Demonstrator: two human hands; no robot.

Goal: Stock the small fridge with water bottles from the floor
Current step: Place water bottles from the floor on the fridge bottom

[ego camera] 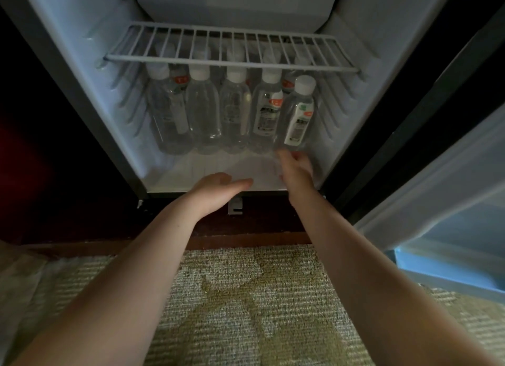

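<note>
Carpet fronts fridge; hands empty before bottles.

This looks like a hotel room or a bedroom at home rather than a kitchen. A small fridge fills the upper middle of the frame, set into a dark wooden cabinet at the left and raised on a wood plinth. Patterned beige carpet covers the floor across the bottom of the frame. The fridge door stands open at the right. Identical small water bottles fill the space under its wire shelf, minibar style.
</note>
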